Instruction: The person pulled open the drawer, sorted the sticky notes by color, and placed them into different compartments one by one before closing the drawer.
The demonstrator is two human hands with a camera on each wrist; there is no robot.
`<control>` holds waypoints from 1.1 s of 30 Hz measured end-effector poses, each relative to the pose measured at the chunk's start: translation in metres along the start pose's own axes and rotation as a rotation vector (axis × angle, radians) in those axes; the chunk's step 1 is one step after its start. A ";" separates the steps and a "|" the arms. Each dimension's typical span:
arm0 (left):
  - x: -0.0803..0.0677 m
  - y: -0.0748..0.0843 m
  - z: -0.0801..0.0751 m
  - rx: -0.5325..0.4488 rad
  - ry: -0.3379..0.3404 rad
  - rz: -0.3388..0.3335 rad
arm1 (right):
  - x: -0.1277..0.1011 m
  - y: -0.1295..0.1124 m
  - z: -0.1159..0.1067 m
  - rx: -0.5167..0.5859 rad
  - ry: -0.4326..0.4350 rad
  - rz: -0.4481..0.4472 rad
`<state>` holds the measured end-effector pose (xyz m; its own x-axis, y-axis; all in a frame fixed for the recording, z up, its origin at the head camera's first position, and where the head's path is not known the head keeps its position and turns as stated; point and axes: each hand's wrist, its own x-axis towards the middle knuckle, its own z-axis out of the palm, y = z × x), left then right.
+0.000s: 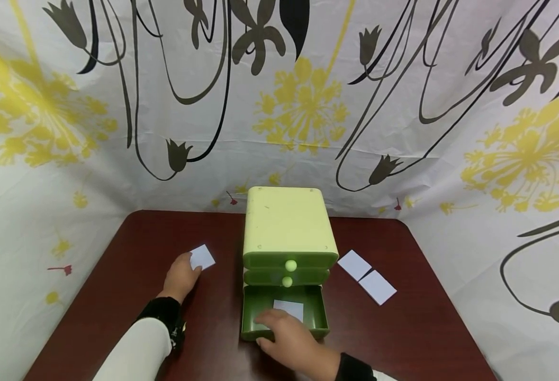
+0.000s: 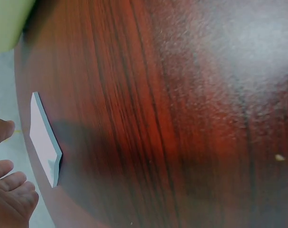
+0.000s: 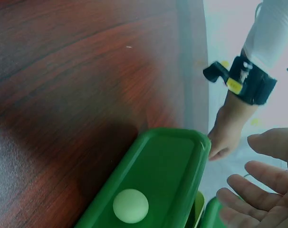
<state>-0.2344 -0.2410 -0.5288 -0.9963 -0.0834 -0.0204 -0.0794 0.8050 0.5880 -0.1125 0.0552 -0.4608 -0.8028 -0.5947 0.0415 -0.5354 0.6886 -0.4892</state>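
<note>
Right hand [image 1: 291, 338] relaxed over open drawer [image 1: 284, 313]; left hand [image 1: 180, 276] pinching card [image 1: 201, 257].

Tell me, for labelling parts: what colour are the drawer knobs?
Pale cream-yellow knobs, clearest in the right wrist view.

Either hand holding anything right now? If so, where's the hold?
Left hand pinches a white card by its near edge. Right hand rests at the open bottom drawer's front, fingers loose, gripping nothing.

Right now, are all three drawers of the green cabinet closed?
No, the bottom drawer is pulled out, with a white card inside, while the two upper drawers stay shut.
</note>
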 end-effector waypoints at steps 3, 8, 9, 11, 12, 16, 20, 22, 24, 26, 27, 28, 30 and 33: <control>0.006 -0.002 0.002 0.018 -0.027 -0.020 | 0.000 -0.001 0.002 -0.020 -0.004 -0.034; 0.016 -0.006 0.003 0.040 -0.063 -0.058 | -0.001 0.001 0.003 -0.021 -0.033 -0.100; 0.018 -0.008 0.003 0.047 -0.066 -0.062 | -0.001 0.002 0.003 -0.014 -0.040 -0.111; 0.021 -0.010 0.003 0.060 -0.070 -0.065 | -0.001 0.005 0.004 -0.007 -0.049 -0.130; 0.022 -0.011 0.003 0.066 -0.073 -0.065 | -0.001 0.006 0.004 -0.007 -0.050 -0.139; 0.027 -0.017 0.006 0.070 -0.085 -0.066 | -0.001 0.010 0.007 -0.019 -0.048 -0.164; 0.030 -0.020 0.008 0.062 -0.091 -0.069 | -0.002 0.012 0.008 -0.034 -0.040 -0.170; 0.030 -0.020 0.007 0.061 -0.092 -0.064 | -0.002 0.013 0.009 -0.037 -0.036 -0.171; 0.031 -0.019 0.006 0.064 -0.097 -0.062 | -0.002 0.013 0.008 -0.034 -0.037 -0.171; 0.032 -0.019 0.006 0.068 -0.103 -0.060 | -0.002 0.013 0.008 -0.033 -0.040 -0.170; 0.033 -0.019 0.006 0.067 -0.107 -0.061 | -0.002 0.013 0.008 -0.034 -0.041 -0.171; 0.033 -0.020 0.006 0.065 -0.111 -0.065 | -0.002 0.014 0.008 -0.035 -0.041 -0.171; 0.035 -0.021 0.007 0.063 -0.117 -0.065 | -0.003 0.014 0.008 -0.040 -0.039 -0.173; 0.037 -0.023 0.009 0.055 -0.118 -0.070 | -0.003 0.015 0.009 -0.053 -0.031 -0.174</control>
<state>-0.2693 -0.2574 -0.5499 -0.9849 -0.0730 -0.1569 -0.1471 0.8309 0.5367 -0.1155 0.0637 -0.4758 -0.6889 -0.7187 0.0943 -0.6792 0.5946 -0.4303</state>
